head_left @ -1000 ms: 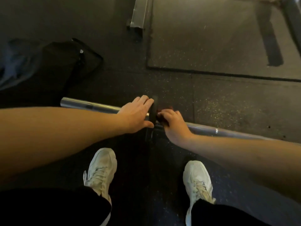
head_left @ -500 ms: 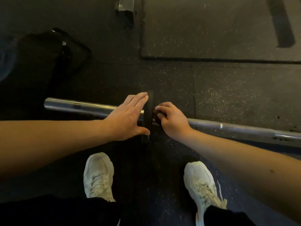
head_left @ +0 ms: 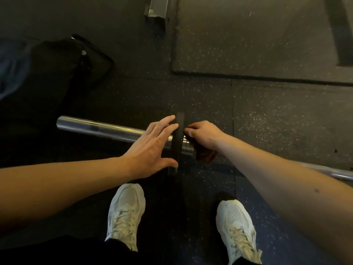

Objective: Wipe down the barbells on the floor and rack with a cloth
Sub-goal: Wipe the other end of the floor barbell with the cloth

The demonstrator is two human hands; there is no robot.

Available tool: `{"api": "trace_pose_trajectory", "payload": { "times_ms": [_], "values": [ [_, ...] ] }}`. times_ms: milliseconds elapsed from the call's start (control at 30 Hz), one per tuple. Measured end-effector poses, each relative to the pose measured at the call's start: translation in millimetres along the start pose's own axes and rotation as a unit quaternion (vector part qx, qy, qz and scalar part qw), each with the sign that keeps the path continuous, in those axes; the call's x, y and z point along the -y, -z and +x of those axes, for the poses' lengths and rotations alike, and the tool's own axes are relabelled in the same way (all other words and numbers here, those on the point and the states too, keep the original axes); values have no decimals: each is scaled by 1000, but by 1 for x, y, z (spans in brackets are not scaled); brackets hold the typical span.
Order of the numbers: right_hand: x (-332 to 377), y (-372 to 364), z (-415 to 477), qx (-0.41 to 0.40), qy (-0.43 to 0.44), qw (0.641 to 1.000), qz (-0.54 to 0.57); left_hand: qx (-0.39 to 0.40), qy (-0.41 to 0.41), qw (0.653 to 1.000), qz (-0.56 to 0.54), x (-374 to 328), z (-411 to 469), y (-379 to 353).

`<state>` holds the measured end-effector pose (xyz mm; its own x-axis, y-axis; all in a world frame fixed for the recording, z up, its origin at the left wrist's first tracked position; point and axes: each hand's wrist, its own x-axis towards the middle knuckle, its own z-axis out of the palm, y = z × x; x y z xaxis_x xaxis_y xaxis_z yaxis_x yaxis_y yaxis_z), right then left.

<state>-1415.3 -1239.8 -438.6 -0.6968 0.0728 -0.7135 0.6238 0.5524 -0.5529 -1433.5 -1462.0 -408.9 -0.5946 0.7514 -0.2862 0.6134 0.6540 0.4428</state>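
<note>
Where the barbell [head_left: 107, 129] lies across the dark rubber floor [head_left: 267, 115], its chrome sleeve points to the left and its thinner shaft runs off behind the right forearm toward the right edge. A thin black plate [head_left: 177, 138] stands upright on the bar at the inner end of the sleeve. The left hand [head_left: 150, 148] is spread with straight fingers laid flat against the plate's left face, thumb at its lower edge; it grips nothing. The right hand [head_left: 204, 134] sits just right of the plate, fingers curled round a dark reddish-brown cloth [head_left: 205, 157] that is bunched on the bar, part of it hanging below the wrist. One container noted: a black bag [head_left: 57, 60] with a looped strap lies on the floor beyond the sleeve end, well apart from the hands; its contents cannot be seen. A metal post foot [head_left: 157, 7] stands at the top edge. Two white shoes [head_left: 126, 213] are planted near the bar, one either side of the plate line.
</note>
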Motion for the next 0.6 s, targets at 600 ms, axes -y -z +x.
{"api": "trace_pose_trajectory", "payload": {
  "times_ms": [600],
  "values": [
    [7,0,4,-71,7,997,-19,56,-5,998,-6,9,26,16]
  ]
}}
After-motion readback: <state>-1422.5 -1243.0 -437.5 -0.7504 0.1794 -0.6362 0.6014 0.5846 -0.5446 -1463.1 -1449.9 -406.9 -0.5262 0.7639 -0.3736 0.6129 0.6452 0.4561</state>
